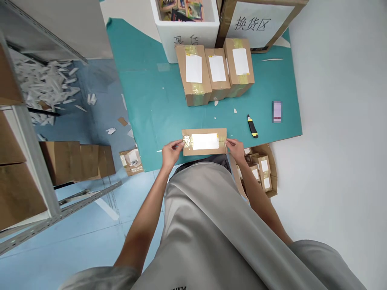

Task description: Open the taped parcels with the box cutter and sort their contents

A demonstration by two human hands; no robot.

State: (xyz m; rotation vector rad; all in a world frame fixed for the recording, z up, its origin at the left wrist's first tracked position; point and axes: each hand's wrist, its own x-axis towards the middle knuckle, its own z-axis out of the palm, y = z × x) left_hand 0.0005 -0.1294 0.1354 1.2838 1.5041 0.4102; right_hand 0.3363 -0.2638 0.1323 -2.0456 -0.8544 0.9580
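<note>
A taped cardboard box (204,152) with a white label on top lies at the near edge of the green table, close to my body. My left hand (172,153) pinches its left end, beside shiny clear tape. At the opposite end, the fingers of my right hand (236,149) close on the right edge. Beyond my right hand rests a black and yellow utility knife (252,126). Farther back stand three labelled cardboard boxes, a left one (184,76), a middle one (223,85) and a right one (246,82).
A white bin (187,32) and a large cardboard box with a paper sign (256,22) stand at the back. A phone-like object (277,111) lies right on the green table (145,104). Below that side, a round carton (273,169) holds small boxes. Shelving (39,161) stands left.
</note>
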